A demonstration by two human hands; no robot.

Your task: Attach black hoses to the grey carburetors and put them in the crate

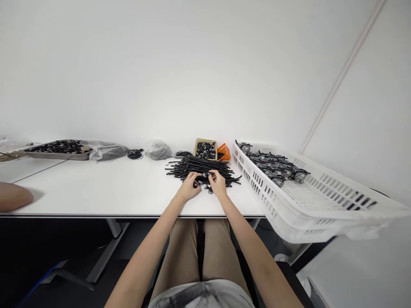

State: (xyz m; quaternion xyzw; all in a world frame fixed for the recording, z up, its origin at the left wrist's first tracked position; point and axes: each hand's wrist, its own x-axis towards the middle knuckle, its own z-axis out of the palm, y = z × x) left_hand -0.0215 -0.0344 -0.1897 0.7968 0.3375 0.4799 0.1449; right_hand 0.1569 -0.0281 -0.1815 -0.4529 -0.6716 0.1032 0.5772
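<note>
My left hand (189,187) is closed around a small black-and-grey part whose exact kind I cannot make out; a black loop shows at its fingers. My right hand (218,184) pinches a small dark piece close beside it, with the fingertips of both hands nearly meeting. Behind and around them lies a heap of black tubes (205,164), cut to short lengths. On the white table below the fingers rests another small grey-and-black part (208,189).
A white crate (321,209) on the right holds several grey-and-black assemblies (272,167). Along the wall stand a yellowish bin (195,150), an orange basket (225,150), plastic bags (158,149) and a metal tray (61,156). Another person's arm (14,196) rests at left.
</note>
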